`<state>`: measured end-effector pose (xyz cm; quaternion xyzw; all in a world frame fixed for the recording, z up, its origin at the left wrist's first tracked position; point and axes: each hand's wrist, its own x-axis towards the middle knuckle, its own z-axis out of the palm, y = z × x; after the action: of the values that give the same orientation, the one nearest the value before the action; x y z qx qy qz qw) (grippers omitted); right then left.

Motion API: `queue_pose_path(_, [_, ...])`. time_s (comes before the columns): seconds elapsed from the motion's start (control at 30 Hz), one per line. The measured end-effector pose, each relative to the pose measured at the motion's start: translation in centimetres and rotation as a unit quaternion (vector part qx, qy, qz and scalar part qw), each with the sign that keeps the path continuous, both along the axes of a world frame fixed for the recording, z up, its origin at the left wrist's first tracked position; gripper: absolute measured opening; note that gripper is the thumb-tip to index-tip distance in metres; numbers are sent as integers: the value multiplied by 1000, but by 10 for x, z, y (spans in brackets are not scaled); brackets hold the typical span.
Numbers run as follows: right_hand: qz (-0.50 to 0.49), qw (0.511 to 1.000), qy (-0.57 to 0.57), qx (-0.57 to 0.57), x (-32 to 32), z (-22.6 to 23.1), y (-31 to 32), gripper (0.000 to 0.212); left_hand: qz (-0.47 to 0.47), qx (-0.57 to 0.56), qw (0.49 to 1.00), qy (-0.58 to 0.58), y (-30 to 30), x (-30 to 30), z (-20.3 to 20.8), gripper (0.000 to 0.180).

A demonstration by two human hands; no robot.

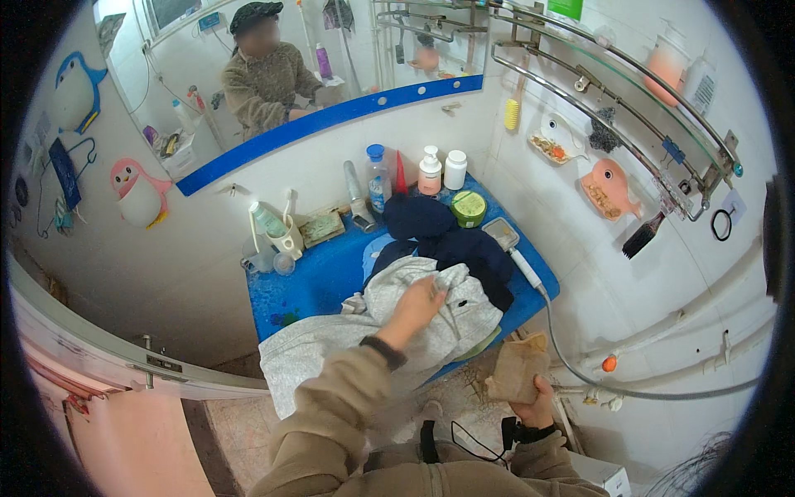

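Observation:
A light grey garment (310, 348) lies heaped over the blue counter, one part hanging off the front edge. My left hand (418, 306) rests on it, fingers closed around a fold of its fabric. Beneath and behind the heap is dark navy cloth (484, 253). My right hand (534, 403) is lower and to the right, off the counter, gripping a tan folded cloth (517, 370) by its lower corner. The fingers behind that cloth are hidden.
On the blue counter (310, 290) stand a cup with a tube (286, 238), several bottles, a green tub (469, 209) and a shower head (501, 234) whose hose runs right. A mirror (331, 50) hangs behind; a glass shelf with rails (613, 91) juts from the right wall.

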<state>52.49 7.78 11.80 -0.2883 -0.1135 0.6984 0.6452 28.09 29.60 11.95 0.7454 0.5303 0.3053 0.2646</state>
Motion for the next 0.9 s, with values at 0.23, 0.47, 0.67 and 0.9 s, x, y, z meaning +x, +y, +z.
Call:
queue_pose_path(0.23, [-71,997,11,19,34,10,4,78,48,-166,973,150,41,34,8,55])
queue_pose_path(0.47, [-108,993,-24,27,72,13,-5,80,-103,37,992,-69,-37,104,52,23])
queue_pose_path(0.67, [-117,992,-12,49,85,-1,3,76,-342,113,859,363,-139,125,-25,38])
queue_pose_path(0.9, [-47,999,9,18,62,-11,46,67,-34,-28,999,24,-131,-30,-21,30])
